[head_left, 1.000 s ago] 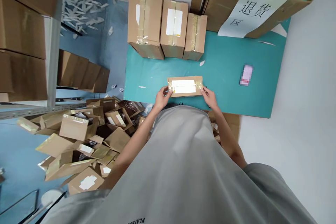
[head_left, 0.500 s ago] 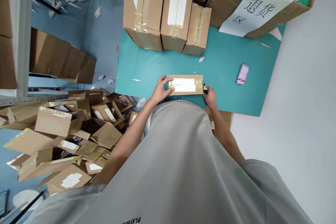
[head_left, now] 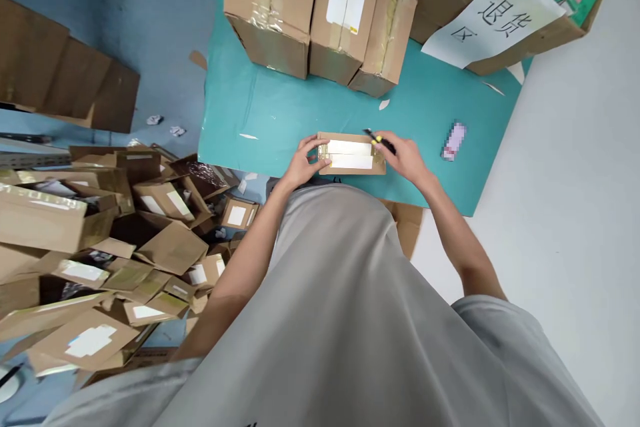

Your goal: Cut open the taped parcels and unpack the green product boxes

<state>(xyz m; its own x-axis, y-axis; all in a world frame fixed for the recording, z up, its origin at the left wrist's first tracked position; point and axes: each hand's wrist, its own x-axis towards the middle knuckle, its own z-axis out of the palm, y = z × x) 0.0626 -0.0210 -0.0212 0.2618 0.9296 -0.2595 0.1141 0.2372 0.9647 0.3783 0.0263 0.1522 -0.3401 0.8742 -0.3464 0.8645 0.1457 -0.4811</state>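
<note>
A small taped cardboard box (head_left: 352, 171) with white labels lies on the green tabletop (head_left: 300, 107), close to my body. My left hand (head_left: 303, 161) grips its left end, thumb and fingers on the top and edge. Over the box's right end, my right hand (head_left: 404, 155) is closed around a black and yellow utility knife (head_left: 386, 144). The knife's tip points up and left, above the far right part of the box. Whether the blade touches the cardboard I cannot tell.
Three taped boxes (head_left: 280, 47) stand at the back of the table. A large carton with a paper sign (head_left: 493, 17) sits at the back right. A blurred pink item (head_left: 454, 141) lies on the right. Opened cartons (head_left: 173, 243) are heaped on the floor at left.
My right hand has moved from the box's right edge up and over its right end with the knife. My left hand stays on the box; the view has shifted slightly.
</note>
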